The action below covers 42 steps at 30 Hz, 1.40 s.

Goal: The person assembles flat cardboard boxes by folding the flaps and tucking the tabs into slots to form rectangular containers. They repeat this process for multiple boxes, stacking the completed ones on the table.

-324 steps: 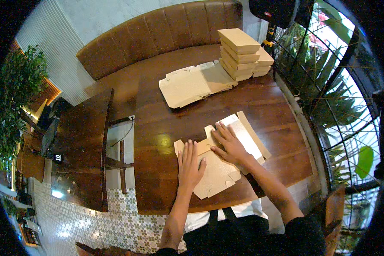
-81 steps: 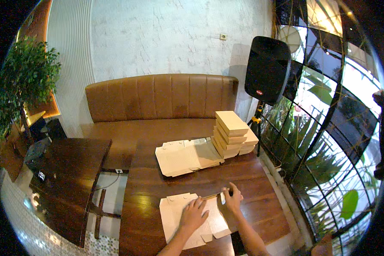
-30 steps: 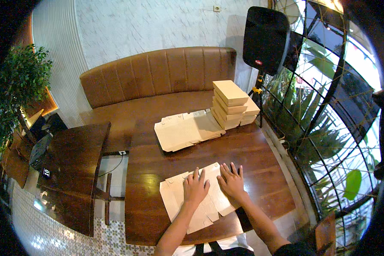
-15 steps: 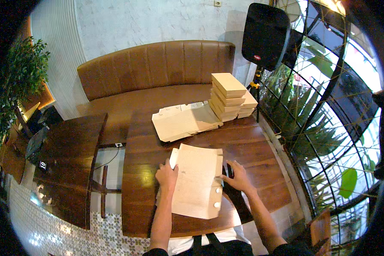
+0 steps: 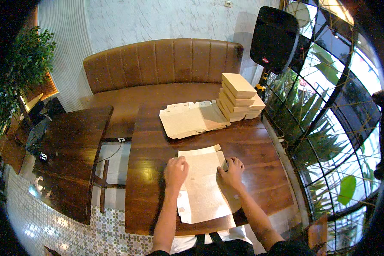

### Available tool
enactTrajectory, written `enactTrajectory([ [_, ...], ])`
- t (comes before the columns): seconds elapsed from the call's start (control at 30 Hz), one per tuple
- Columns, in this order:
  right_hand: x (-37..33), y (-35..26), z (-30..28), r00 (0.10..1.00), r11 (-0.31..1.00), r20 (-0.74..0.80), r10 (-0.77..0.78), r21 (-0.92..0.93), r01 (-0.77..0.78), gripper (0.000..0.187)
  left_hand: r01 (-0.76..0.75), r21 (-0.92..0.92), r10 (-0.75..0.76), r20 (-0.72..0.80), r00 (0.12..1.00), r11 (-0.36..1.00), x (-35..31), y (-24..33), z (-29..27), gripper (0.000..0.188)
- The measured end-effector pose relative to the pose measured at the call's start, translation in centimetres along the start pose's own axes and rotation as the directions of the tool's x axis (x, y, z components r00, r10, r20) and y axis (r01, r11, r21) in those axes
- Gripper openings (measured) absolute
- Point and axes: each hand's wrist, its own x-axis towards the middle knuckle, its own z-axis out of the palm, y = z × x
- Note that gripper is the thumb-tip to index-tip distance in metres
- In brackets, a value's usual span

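A flat, unfolded brown cardboard box (image 5: pixel 202 183) lies on the wooden table right in front of me, its long side to me. My left hand (image 5: pixel 176 173) is closed over its left edge, fingers curled at the upper part of the side flap. At the opposite edge, my right hand (image 5: pixel 231 171) grips the right side flap, thumb toward the middle panel and fingers outside. Both side flaps stand bent along their creases. Round cut tabs show on the lower flaps. Fingertips of both hands are partly hidden.
Farther back on the table (image 5: pixel 149 166) lies a pile of unfolded cardboard boxes (image 5: pixel 192 119). Beside it rises a stack of folded boxes (image 5: pixel 239 87). A brown padded bench (image 5: pixel 162 64) stands behind, a black speaker (image 5: pixel 274 38) at right, and a second table (image 5: pixel 72 158) at left.
My right hand, spread at the right edge before, has closed on that flap. My left hand has curled over the left edge. The side flaps are now bent, and the view has shifted slightly.
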Motion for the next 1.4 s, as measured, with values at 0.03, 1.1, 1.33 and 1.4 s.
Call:
enactTrajectory([
  [0.03, -0.1, -0.4, 0.2, 1.0, 1.0, -0.006, -0.019, -0.018, 0.019, 0.063, -0.076, 0.006, 0.076, 0.042, 0.996, 0.997, -0.3, 0.4, 0.6, 0.025],
  [1.1, 1.0, -2.5, 2.8, 0.779, 0.797, 0.35, -0.52, -0.129, 0.59, 0.085, -0.305, 0.203, 0.225, 0.342, 0.912, 0.93, -2.0, 2.7, 5.0, 0.056],
  [1.33, -3.7, -2.9, -0.8, 0.785, 0.84, 0.394, -0.477, -0.057, 0.539, 0.088, -0.303, 0.256, 0.224, 0.297, 0.928, 0.918, -2.4, 2.4, 5.5, 0.053],
  [1.4, -5.3, -3.3, -2.0, 0.783, 0.826, 0.405, -0.472, -0.107, 0.554, 0.096, -0.296, 0.228, 0.233, 0.264, 0.936, 0.928, -2.5, 2.3, 5.7, 0.052],
])
